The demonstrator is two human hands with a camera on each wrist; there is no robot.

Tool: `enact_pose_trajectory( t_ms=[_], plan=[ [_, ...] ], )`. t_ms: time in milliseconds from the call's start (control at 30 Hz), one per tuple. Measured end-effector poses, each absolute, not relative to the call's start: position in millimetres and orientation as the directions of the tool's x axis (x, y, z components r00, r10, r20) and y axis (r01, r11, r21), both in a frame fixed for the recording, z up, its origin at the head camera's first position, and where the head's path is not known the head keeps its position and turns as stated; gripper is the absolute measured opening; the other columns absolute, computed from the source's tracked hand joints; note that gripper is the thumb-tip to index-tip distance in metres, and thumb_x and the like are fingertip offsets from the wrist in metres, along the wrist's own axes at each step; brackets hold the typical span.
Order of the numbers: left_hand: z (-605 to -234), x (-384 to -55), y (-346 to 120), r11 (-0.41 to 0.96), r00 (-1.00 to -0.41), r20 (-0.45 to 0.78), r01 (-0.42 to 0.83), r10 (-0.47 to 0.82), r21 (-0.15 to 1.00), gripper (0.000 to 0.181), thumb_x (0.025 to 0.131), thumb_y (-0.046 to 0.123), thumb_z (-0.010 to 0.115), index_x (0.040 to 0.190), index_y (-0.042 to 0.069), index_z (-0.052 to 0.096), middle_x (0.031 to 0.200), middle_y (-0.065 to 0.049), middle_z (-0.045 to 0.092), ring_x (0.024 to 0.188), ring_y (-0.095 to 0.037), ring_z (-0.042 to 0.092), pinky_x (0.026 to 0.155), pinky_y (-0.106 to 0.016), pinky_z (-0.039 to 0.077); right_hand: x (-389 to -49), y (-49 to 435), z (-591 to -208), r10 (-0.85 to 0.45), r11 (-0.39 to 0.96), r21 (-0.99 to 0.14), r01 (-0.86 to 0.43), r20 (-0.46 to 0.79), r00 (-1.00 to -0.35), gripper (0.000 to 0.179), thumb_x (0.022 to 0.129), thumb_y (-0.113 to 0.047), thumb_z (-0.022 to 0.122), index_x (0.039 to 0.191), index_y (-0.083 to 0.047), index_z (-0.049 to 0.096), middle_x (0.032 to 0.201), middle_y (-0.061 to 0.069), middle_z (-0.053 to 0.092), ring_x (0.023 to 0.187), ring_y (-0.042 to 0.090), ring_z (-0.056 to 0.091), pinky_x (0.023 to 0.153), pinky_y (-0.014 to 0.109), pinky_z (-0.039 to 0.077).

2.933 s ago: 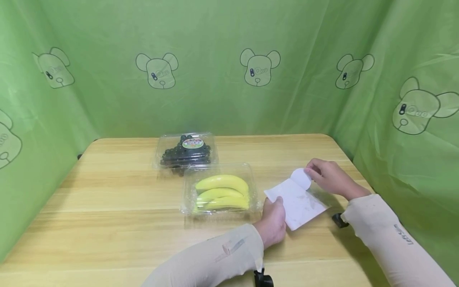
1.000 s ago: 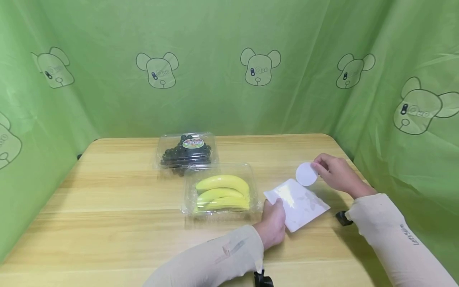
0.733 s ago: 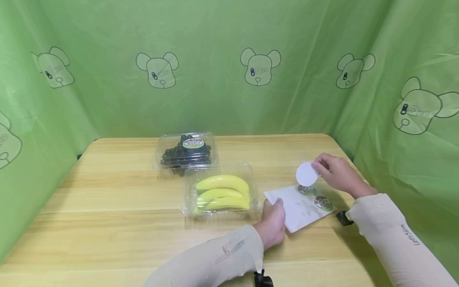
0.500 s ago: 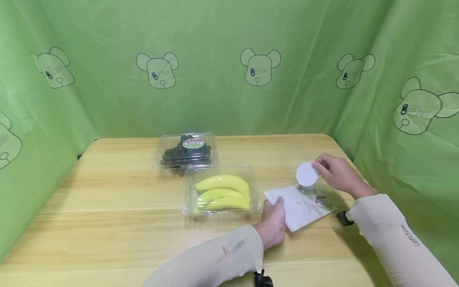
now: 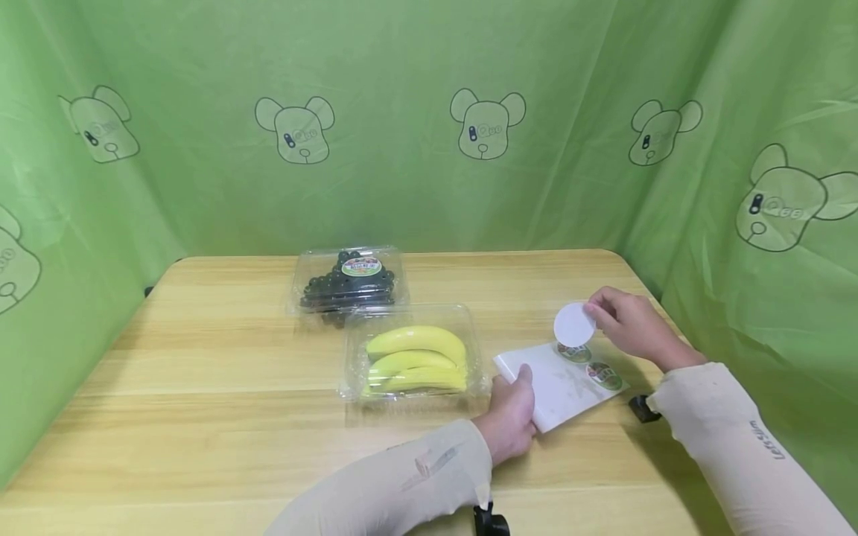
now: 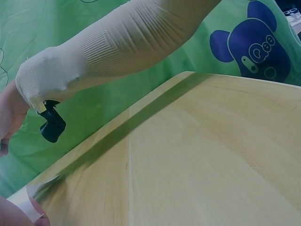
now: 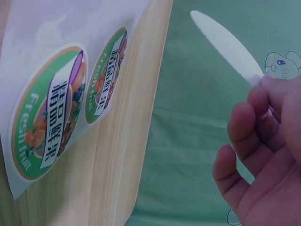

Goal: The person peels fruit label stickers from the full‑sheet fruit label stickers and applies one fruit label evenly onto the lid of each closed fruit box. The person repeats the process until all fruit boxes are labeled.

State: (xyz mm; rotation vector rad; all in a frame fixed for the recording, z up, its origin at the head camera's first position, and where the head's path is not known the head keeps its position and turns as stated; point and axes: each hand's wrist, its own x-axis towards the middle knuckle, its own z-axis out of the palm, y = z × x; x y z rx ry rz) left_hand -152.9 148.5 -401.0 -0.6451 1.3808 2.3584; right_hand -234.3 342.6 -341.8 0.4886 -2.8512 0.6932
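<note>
Between thumb and index finger, my right hand [image 5: 626,324] pinches a round sticker [image 5: 573,324] by its edge, its white back showing in the head view. Below it, my left hand [image 5: 512,417] grips the left corner of a white sticker sheet [image 5: 550,383], thumb on top. Two round "Fresh fruit" labels [image 7: 49,113] remain on the sheet's right end, with green borders and printed fruit. In the right wrist view the peeled sticker [image 7: 228,47] appears nearly edge-on, apart from the sheet. The left wrist view catches only a sliver of the sheet [image 6: 23,203].
A clear plastic box of bananas [image 5: 415,361] stands left of the sheet on the wooden table [image 5: 234,439]. Behind it sits a clear box of dark grapes [image 5: 348,286] bearing a round label [image 5: 361,266]. Green cloth [image 5: 402,201] surrounds the table's back and sides.
My right hand has moved up and right, lifting the round sticker away from the sheet. The sheet has tilted slightly in my left hand, and its two printed labels have come into view.
</note>
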Motion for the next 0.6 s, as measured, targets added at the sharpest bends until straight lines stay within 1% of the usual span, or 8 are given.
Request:
enact_pose_trajectory(
  t_ms=[233,267,333,400,500,567,600],
  plan=[
    [-400.3,-153.8,149.0,-0.458,-0.842,-0.537,-0.497,0.050,0.737,0.056,0.099,0.028,0.055,0.139,-0.002,0.030,0.095,-0.011,0.059,0.085,-0.024,0.064,0.080,-0.040,0.056,-234.0,343.9,-340.5,-0.269,0.835,-0.429,-0.344,0.227,-0.936,0.017,0.101,-0.013,0.051,0.092,-0.002,0.059,0.069,0.007,0.059,0.060,0.017,0.052,0.049,0.027,0.043],
    [-400.5,-154.2,149.2,-0.463,-0.844,-0.533,-0.495,0.054,0.736,0.054,0.099,0.027,0.055,0.138,-0.002,0.031,0.095,-0.011,0.060,0.086,-0.025,0.064,0.081,-0.040,0.056,-234.0,344.0,-340.3,-0.268,0.836,-0.429,-0.343,0.228,-0.936,0.017,0.101,-0.013,0.051,0.092,-0.002,0.059,0.069,0.008,0.059,0.060,0.017,0.052,0.049,0.027,0.043],
    [-400.7,-154.8,149.2,-0.470,-0.847,-0.528,-0.491,0.062,0.733,0.057,0.098,0.025,0.055,0.140,-0.002,0.029,0.095,-0.011,0.060,0.087,-0.025,0.064,0.081,-0.041,0.056,-234.1,344.2,-340.1,-0.262,0.837,-0.429,-0.339,0.230,-0.937,0.018,0.102,-0.014,0.050,0.092,-0.002,0.059,0.070,0.007,0.058,0.060,0.017,0.051,0.049,0.027,0.043],
    [-401.6,-155.6,149.4,-0.480,-0.852,-0.518,-0.486,0.076,0.730,0.050,0.098,0.022,0.055,0.136,-0.002,0.034,0.096,-0.012,0.061,0.089,-0.026,0.064,0.082,-0.041,0.056,-234.2,344.4,-340.5,-0.260,0.837,-0.430,-0.338,0.230,-0.938,0.018,0.102,-0.015,0.050,0.092,-0.002,0.059,0.070,0.007,0.059,0.060,0.017,0.051,0.049,0.027,0.043],
    [-402.5,-156.1,149.5,-0.491,-0.851,-0.517,-0.491,0.093,0.720,0.037,0.096,0.017,0.054,0.125,-0.003,0.043,0.097,-0.012,0.062,0.091,-0.026,0.064,0.083,-0.043,0.056,-234.7,344.7,-341.8,-0.272,0.835,-0.431,-0.341,0.215,-0.938,0.019,0.102,-0.016,0.051,0.093,-0.002,0.059,0.070,0.004,0.058,0.061,0.016,0.052,0.050,0.027,0.044],
    [-402.0,-157.5,150.2,-0.505,-0.852,-0.514,-0.490,0.103,0.711,0.026,0.094,0.012,0.053,0.115,-0.001,0.046,0.097,-0.013,0.062,0.092,-0.028,0.064,0.085,-0.045,0.055,-235.3,345.3,-341.3,-0.282,0.833,-0.432,-0.345,0.203,-0.937,0.019,0.102,-0.016,0.050,0.094,-0.001,0.059,0.070,0.003,0.058,0.061,0.016,0.053,0.050,0.027,0.045],
    [-400.9,-158.8,150.7,-0.514,-0.854,-0.510,-0.486,0.105,0.707,0.025,0.091,0.009,0.053,0.113,-0.001,0.047,0.097,-0.014,0.061,0.092,-0.029,0.064,0.085,-0.046,0.055,-236.1,345.8,-340.3,-0.283,0.835,-0.427,-0.348,0.209,-0.936,0.020,0.102,-0.016,0.050,0.094,0.000,0.059,0.070,0.003,0.058,0.061,0.016,0.053,0.051,0.027,0.045]
  ],
)
